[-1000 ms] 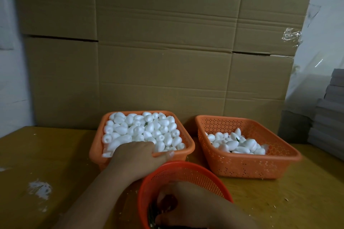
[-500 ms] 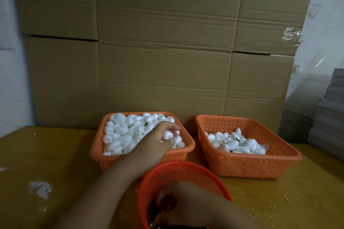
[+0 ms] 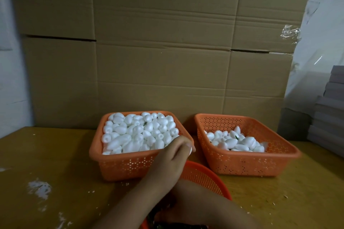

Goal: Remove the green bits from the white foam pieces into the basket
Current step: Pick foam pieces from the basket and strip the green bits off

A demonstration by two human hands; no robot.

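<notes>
My left hand (image 3: 172, 157) hovers over the near right corner of the left orange basket (image 3: 95, 154) and pinches one white foam piece (image 3: 190, 151), which peeks out past the fingertips. That basket is heaped with white foam pieces (image 3: 137, 134). Low in view, my right hand (image 3: 188, 204) rests inside the round red basket (image 3: 204, 174); its fingers are hidden behind my left forearm. Dark green bits (image 3: 158, 226) lie at the bottom of the round basket.
A second orange basket (image 3: 260, 156) on the right holds a thin layer of foam pieces (image 3: 234, 142). Cardboard boxes (image 3: 167, 52) wall off the back of the yellow table (image 3: 46, 154). Grey stacked sheets (image 3: 327, 113) stand at the far right. White crumbs dot the tabletop.
My left hand picked a foam piece out of the full basket and drew it back toward the round red basket. The right hand stayed inside the round basket.
</notes>
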